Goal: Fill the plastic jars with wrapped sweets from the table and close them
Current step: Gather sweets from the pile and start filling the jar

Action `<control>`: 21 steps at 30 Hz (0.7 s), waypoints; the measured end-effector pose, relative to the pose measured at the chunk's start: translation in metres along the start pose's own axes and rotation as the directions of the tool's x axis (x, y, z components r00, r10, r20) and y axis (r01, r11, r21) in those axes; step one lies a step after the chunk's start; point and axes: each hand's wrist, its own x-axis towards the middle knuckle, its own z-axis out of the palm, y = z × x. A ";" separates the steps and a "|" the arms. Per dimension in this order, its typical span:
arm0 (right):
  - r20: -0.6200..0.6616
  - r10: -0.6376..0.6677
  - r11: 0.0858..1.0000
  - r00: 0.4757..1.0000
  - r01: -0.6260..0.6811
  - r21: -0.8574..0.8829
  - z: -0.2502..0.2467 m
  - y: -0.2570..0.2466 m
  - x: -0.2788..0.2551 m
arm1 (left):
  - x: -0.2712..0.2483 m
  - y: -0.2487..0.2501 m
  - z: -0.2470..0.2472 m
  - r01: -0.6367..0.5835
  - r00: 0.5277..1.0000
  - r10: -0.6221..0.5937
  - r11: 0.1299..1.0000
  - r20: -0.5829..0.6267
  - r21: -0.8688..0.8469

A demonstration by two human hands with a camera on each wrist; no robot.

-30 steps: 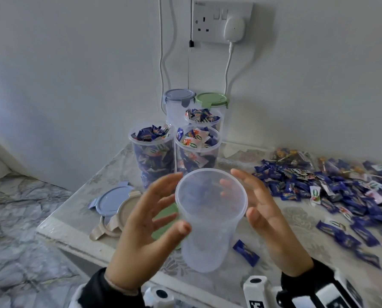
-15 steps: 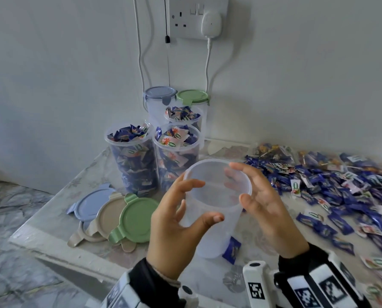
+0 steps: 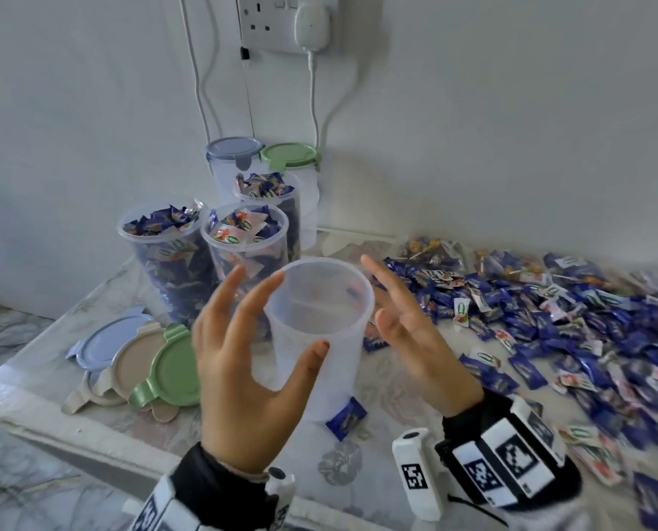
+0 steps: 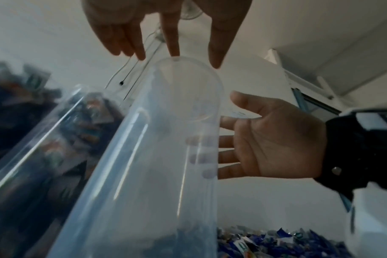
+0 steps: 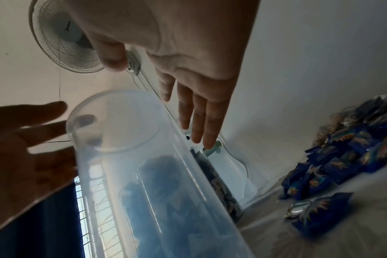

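2 hands flank 1 empty jar (image 3: 319, 331), which stands upright on the table (image 3: 388, 400); all places below are given relative to that jar.

Left hand (image 3: 243, 362): fingers spread wide and nearly straight, gripping nothing. Index fingertip (image 3: 279, 277) sits at the jar's near-left rim, and the left wrist view shows it touching there. Thumb (image 3: 312, 354) lies against the front wall; contact probable, not certain.

Right hand (image 3: 415, 331): on the jar's right side, fingers straight and splayed, palm toward the wall. Fingertips reach behind the wall; touching or just apart, cannot tell. It holds nothing.

Risks, judged:
- Jar is light and tall, and neither hand grips it. A sideways nudge at the rim could tip it toward the 3 filled jars (image 3: 243, 239) just behind it, which have no lids and could spill.
- 1 stray sweet (image 3: 346, 417) lies touching or just beside the jar's base at front-right; the base riding onto it would leave the jar rocking.
- Loose lids (image 3: 174, 366) lie left of the jar, near the table's edge; a sweeping left arm could knock them off.

Sweet pile (image 3: 549, 316) lies right of the jar.
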 end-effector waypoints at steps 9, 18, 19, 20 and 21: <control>-0.194 0.283 0.901 0.939 -0.329 -0.282 -0.112 -0.006 -0.043 | -0.013 0.089 0.074 -0.107 0.984 0.145 0.946 0.104 -0.306; -0.596 0.412 0.232 0.689 -0.712 -0.663 -0.303 0.040 -0.074 | 0.033 0.057 0.230 0.272 0.650 -0.454 0.888 0.609 0.371; -0.641 0.434 0.175 0.633 -0.757 -0.630 -0.319 0.045 -0.076 | 0.039 0.053 0.240 0.249 0.612 -0.520 0.842 0.596 0.479; -0.667 0.462 0.116 0.584 -0.786 -0.608 -0.333 0.050 -0.078 | 0.044 0.050 0.249 0.228 0.584 -0.572 0.797 0.576 0.560; -0.673 0.501 0.058 0.544 -0.797 -0.601 -0.344 0.053 -0.080 | 0.049 0.047 0.256 0.215 0.566 -0.609 0.760 0.556 0.614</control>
